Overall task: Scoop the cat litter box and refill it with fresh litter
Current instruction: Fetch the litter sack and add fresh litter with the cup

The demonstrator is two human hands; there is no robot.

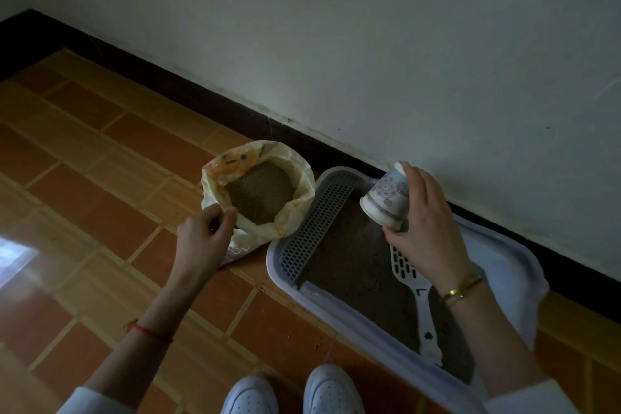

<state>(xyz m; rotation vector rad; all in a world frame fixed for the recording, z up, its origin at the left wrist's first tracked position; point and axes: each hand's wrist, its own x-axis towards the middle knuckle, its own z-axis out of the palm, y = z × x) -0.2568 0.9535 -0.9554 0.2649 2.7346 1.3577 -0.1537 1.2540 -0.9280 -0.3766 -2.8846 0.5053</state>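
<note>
The right hand (424, 218) gripped a patterned paper cup (386, 200), fingers over its base and thumb under its side, holding it tipped mouth-down over the far end of the litter box (497, 252). The left hand (201, 239) pinched the near rim of the litter bag (289, 158) between thumb and curled fingers, keeping its mouth open.

The litter box was a pale, shallow plastic tray with rounded corners, set on the tiled floor (100, 178) close along the dark skirting board (188, 91). A perforated grid panel (316, 222) sloped along its left side. Its bed was covered with brown granular litter (349, 265), level and fairly even. A white slotted scoop (420, 299) lay on the litter, blade toward the cup and handle pointing toward the person, partly hidden by the right wrist.

The bag, cream with orange print, stood just left of the box, rolled down and holding similar brown granules. A few loose grains lay on the floor near the box's front edge. White shoes (332, 390) showed at the bottom.
</note>
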